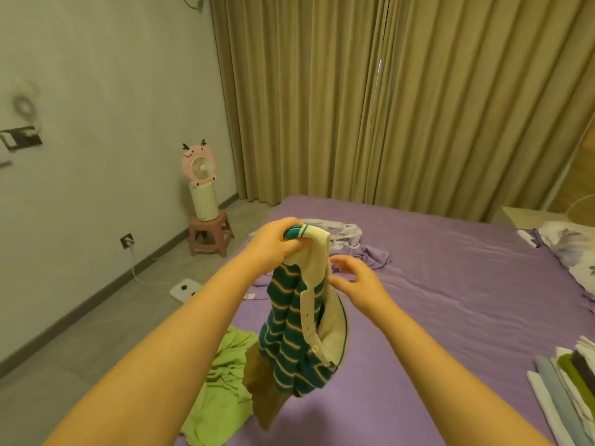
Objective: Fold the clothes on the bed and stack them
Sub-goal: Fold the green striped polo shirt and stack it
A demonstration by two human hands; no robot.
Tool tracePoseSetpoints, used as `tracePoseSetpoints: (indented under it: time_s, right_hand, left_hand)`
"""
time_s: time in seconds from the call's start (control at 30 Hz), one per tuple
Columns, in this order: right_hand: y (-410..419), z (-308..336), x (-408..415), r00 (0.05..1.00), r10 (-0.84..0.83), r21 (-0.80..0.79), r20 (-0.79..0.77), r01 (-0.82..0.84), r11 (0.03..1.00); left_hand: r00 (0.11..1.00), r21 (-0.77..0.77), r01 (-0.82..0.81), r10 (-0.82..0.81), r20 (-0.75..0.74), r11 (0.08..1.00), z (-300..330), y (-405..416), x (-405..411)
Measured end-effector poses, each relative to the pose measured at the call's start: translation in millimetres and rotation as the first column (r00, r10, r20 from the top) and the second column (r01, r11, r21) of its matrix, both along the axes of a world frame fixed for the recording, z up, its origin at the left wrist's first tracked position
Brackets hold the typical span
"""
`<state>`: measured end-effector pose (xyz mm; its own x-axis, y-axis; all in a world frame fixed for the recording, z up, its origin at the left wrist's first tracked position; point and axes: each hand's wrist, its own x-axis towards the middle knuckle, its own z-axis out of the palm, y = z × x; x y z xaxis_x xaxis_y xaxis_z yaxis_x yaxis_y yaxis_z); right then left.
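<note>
I see the shirt (pixel 297 320) hanging above the bed (pixel 450 284), clear of the sheet, presumably lifted so it drapes straight before folding. It is green with cream stripes, a cream collar and a buttoned placket, bunched and twisted. My left hand (pixel 278 244) grips its top edge in curled fingers; my right hand (pixel 352 280) sits just beside the collar, fingers loosely spread, pinching nothing. A green garment (pixel 222 391) lies below-left; a folded stack (pixel 566 378) rests at right.
</note>
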<state>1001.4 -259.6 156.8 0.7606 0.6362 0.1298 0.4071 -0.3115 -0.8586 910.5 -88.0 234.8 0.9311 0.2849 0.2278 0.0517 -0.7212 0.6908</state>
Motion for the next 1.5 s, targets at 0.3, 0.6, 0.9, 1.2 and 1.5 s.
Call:
tracePoseSetpoints:
  time_s: [0.3,0.6,0.9,1.2,1.5]
  right_hand:
    - [-77,-29,-39,0.994,-0.103,-0.181,-0.024,0.097,0.979]
    - [-146,34,-47,0.917,-0.391,0.014,0.082,0.391,0.92]
    - [-189,66,-110,0.854,-0.513,0.166,0.087,0.495,0.853]
    - [-245,49,-155,0.775,-0.594,0.049,0.216,0.599,0.799]
    - [-298,30,-135,0.749,-0.617,-0.082,0.24,0.649,0.756]
  left_hand:
    - [0.996,-0.087,-0.025,0.033,0.083,0.996,35,-43,-33]
    - [0.996,-0.011,0.068,-0.069,-0.05,0.998,25,-71,-61]
    - [0.986,-0.323,0.166,-0.163,0.037,0.932,15,-101,-97]
    - [0.956,-0.476,0.22,-0.284,-0.066,0.851,-15,-145,-118]
    - [0.933,-0.488,0.164,-0.295,-0.206,0.857,-63,-173,-90]
